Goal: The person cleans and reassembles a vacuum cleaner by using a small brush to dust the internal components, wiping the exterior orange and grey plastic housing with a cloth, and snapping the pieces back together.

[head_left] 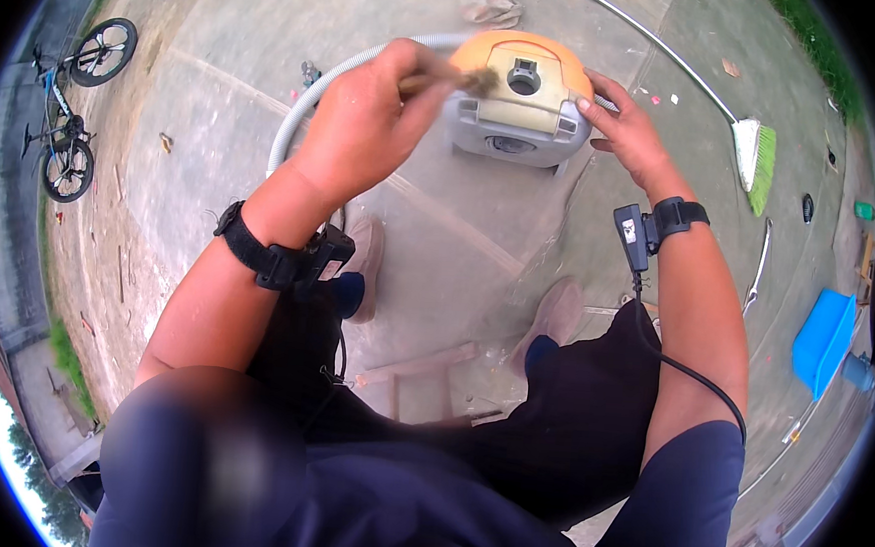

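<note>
The orange-and-grey plastic vacuum cleaner body (518,103) sat on the bare concrete floor (216,130) just ahead of the seated person's two shoes. The left hand (366,124) had its fingers (410,71) curled tight around the wooden handle of a small bristle brush (459,77), whose tip rested on the machine's cream top panel. The right hand (622,124) lay against the machine's right side, fingers (597,95) spread and pressed flat to the shell.

A ribbed grey hose (313,100) curved away from behind the machine to the left, passing under the left wrist. Further off to the right lay a long-handled broom with green bristles (755,158), and beyond it a blue plastic tub (822,337) near the edge of the slab. Two bicycles (72,111) stood well apart on the far left. The concrete between the machine and the bicycles held only scattered scraps, and a strip of grass edged the slab at the upper right.
</note>
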`<state>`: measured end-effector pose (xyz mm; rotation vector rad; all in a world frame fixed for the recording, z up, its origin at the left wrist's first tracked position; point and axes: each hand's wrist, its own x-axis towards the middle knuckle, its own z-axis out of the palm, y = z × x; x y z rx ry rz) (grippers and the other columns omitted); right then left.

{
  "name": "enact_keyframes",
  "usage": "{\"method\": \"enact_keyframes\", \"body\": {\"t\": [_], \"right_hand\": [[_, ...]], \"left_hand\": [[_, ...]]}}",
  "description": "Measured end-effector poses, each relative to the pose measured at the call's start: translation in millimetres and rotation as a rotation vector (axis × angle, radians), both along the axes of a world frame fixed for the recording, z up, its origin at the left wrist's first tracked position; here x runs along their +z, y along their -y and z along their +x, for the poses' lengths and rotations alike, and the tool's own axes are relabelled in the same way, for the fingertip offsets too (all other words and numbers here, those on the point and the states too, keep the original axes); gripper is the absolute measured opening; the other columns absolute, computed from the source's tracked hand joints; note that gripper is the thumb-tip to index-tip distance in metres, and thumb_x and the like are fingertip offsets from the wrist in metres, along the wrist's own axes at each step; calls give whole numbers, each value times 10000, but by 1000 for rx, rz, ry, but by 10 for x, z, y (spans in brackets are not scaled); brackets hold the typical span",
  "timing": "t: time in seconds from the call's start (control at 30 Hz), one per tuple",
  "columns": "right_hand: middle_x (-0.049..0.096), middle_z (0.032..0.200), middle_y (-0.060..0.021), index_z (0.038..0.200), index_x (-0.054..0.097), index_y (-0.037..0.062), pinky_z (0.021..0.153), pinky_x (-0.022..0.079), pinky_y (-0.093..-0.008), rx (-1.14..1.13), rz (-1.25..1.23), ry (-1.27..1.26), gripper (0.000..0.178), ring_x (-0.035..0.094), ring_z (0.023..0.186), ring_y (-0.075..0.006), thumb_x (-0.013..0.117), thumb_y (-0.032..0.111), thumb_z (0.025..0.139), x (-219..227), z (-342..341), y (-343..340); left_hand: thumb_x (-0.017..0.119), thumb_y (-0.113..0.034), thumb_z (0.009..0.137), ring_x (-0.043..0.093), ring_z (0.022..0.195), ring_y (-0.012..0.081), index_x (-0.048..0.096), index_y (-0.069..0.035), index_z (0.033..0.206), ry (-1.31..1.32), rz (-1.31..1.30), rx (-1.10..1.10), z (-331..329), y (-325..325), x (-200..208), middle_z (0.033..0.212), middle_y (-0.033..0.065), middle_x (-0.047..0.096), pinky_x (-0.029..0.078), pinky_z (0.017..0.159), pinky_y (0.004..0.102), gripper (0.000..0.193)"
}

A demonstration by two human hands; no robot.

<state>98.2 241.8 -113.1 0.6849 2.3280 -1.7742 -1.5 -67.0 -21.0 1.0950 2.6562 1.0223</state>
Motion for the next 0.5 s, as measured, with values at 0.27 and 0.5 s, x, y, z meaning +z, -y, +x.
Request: {"method": "enact_keyframes", "body": {"t": [0.27,0.5], "right_hand": [[538,1497,-84,1522,485,192,894,536,-394,45,63,-18,732,572,1303,-267,743,488,904,-6,-27,-58],[576,1452,-97,1498,517,171,868,537,-366,55,108,-14,728,605,1256,-250,762,483,888,-8,8,-97]], "left_hand": [[659,-152,981,710,772,216,636,-39,1092,-5,-58,61,-62,20,-13,951,116,770,545,715,318,160],[657,-127,987,720,836,194,638,-31,1102,134,189,3,20,24,-85,986,107,772,545,751,309,151]]}}
